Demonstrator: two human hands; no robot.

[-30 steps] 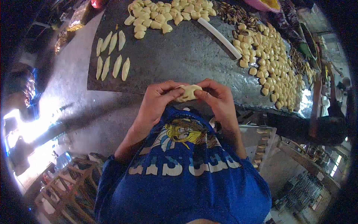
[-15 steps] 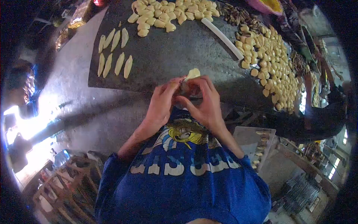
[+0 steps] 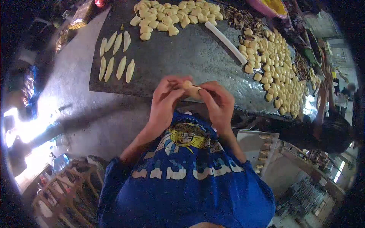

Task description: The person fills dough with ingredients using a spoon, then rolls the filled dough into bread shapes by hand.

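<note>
Close in front of my chest, at the near edge of the dark work surface, a pale piece of dough [image 3: 193, 91] is held between both hands. My left hand [image 3: 164, 103] pinches its left end with thumb and fingers. On the other end, the thumb and fingers of my right hand [image 3: 218, 102] are closed. A thin dark strip shows at the dough's right side; how far it runs inside is hidden. To the left, several spindle-shaped dough pieces [image 3: 121, 68] lie in two rows.
Dough lumps [image 3: 163, 19] cluster at the back and rounder ones [image 3: 279, 70] at right. Between them lie a white rod [image 3: 226, 43] and a pile of dark strips [image 3: 243, 18]. A pink bowl [image 3: 266, 8] stands behind. Lower right is a tray [image 3: 247, 141]; another person [image 3: 331, 131] is at far right.
The dough, which stuck up above my fingers, now lies level between my hands. My right hand has shifted slightly right, and the hands are turned more toward each other's fingertips.
</note>
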